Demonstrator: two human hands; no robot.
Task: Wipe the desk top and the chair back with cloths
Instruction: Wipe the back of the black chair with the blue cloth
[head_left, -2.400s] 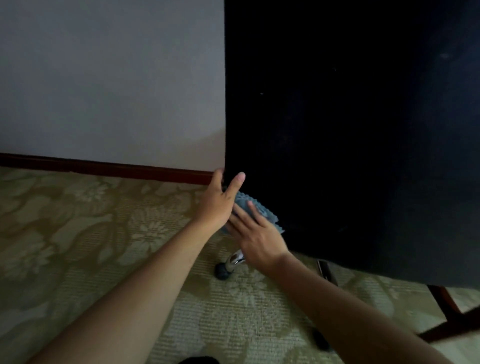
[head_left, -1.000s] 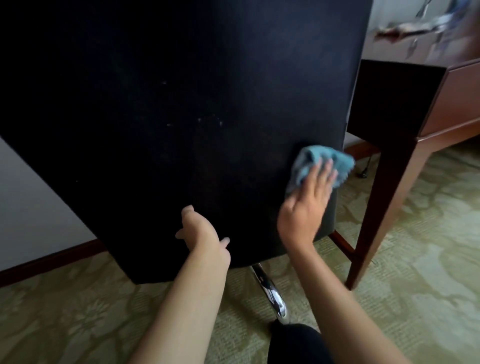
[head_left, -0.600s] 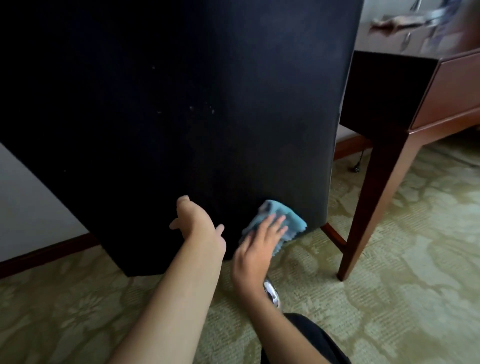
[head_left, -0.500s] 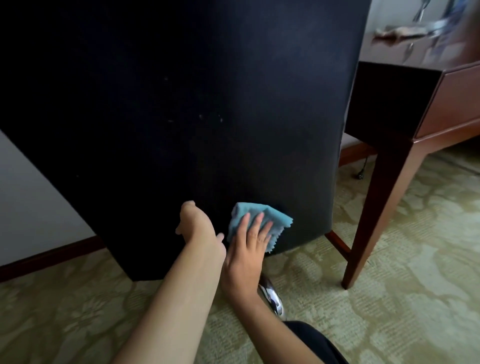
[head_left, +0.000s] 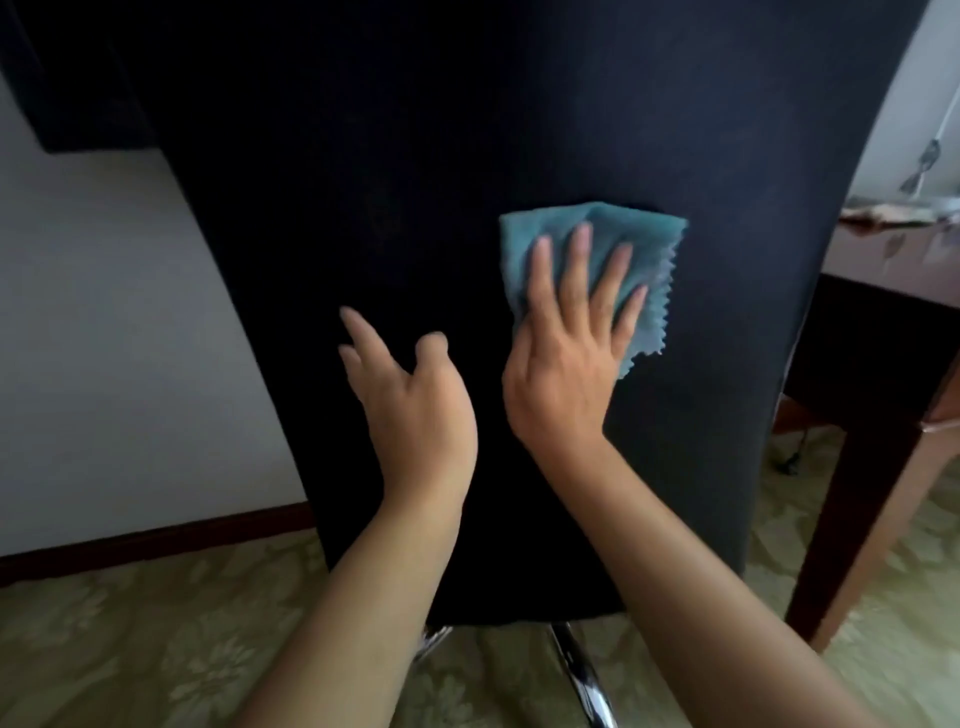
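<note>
Right grip (head_left: 563, 374) flat, fingers straight, pressing blue cloth (head_left: 649, 244) on chair back (head_left: 415, 156)

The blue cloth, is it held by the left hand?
No, the right hand presses the blue cloth flat on the chair back.

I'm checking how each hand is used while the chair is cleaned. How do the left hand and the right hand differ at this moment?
The right hand presses a blue cloth flat against the chair back; the left hand holds nothing. The right hand's fingers are straight and spread; the left hand's are relaxed, slightly bent. The right hand sits higher on the chair back than the left. Both are bare and open, in front of the dark chair back.
</note>
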